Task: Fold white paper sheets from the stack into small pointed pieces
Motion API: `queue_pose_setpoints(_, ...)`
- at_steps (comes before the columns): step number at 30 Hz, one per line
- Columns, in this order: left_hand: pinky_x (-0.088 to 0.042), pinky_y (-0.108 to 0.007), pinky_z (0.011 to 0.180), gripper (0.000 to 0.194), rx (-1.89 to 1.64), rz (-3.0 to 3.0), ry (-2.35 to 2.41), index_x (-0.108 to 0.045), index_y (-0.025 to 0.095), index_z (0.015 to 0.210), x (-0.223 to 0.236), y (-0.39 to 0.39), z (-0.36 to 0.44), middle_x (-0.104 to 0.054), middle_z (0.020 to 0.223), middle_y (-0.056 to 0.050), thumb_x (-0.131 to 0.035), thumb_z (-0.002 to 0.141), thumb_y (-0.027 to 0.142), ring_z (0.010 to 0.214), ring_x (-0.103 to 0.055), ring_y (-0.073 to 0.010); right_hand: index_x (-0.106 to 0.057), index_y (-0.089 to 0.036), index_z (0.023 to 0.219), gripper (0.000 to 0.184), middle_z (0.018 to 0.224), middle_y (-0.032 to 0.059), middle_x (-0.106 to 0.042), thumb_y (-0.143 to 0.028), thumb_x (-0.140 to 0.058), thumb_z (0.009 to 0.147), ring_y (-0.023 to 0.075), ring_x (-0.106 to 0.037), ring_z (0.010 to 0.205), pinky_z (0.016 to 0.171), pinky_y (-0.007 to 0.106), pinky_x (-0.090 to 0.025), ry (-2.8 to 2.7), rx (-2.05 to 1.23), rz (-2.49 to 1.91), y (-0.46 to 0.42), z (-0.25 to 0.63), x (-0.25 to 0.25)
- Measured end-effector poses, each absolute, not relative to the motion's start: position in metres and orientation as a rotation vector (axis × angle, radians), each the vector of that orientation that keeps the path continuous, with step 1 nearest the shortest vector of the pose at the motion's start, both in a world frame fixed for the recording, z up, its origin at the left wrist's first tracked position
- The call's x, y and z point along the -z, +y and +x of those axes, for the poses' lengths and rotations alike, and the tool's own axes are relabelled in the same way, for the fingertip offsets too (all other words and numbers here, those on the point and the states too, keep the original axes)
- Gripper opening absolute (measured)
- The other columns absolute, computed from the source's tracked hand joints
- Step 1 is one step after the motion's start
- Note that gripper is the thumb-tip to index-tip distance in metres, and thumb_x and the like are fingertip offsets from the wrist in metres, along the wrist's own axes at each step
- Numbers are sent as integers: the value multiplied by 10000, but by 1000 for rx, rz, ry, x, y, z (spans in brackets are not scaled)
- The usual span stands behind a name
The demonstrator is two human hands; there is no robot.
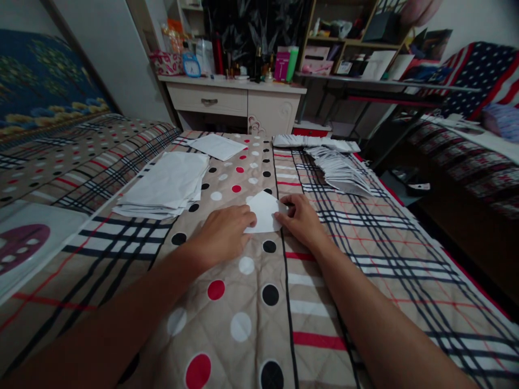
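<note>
White paper [264,212], pointed at its far side, lies between my two hands over the patterned bedspread [251,292].
My right hand [302,220] pinches its right edge, thumb on top; my left hand [225,232] has its fingers curled at the left edge, though I cannot tell whether they pinch it. Beyond my left hand sits a stack of white sheets [166,181]; beyond my right, a fanned row of white papers [338,168].
</note>
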State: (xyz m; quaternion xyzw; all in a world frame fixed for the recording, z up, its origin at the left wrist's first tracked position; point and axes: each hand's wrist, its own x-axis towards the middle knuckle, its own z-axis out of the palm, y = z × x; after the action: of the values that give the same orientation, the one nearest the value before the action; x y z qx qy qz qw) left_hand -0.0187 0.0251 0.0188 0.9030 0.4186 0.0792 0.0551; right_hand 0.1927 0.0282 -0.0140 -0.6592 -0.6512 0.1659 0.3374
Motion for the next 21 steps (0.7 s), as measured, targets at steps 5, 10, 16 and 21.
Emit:
queue_pose_setpoints(5,-445,-379,797,293,-170,2924,1272,-635,198,1007,-21,13,-9,-641,992,-77,-516,804,23,934,-597,-246,-630,-172,1042,300,1081,96,-639,-270,-666,761,220,-610,905,802,350,-478,-1684,-316,-1748,31,198,18)
queue_pose_setpoints(10,-444,-380,793,258,-270,3018,1231,-667,201,993,-12,29,-17,-648,953,-70,-500,863,55,925,-589,-245,-646,-180,1009,261,885,51,-683,-280,-655,768,200,-620,795,735,326,-464,-1662,-354,-1831,31,201,14)
queue_pose_setpoints(16,-476,-346,829,255,-397,2928,1298,-689,189,955,3,55,-35,-667,968,-64,-498,862,48,949,-603,-214,-643,-203,977,249,785,18,-678,-247,-672,734,178,-612,707,648,286,-447,-1646,-434,-1789,27,198,13)
queue_pose_setpoints(21,-491,-369,882,210,-396,2878,1359,-701,176,945,1,35,-25,-690,997,-92,-503,882,146,990,-599,-235,-673,-213,942,233,839,32,-691,-138,-574,745,183,-620,755,687,286,-480,-1628,-508,-1638,28,204,22)
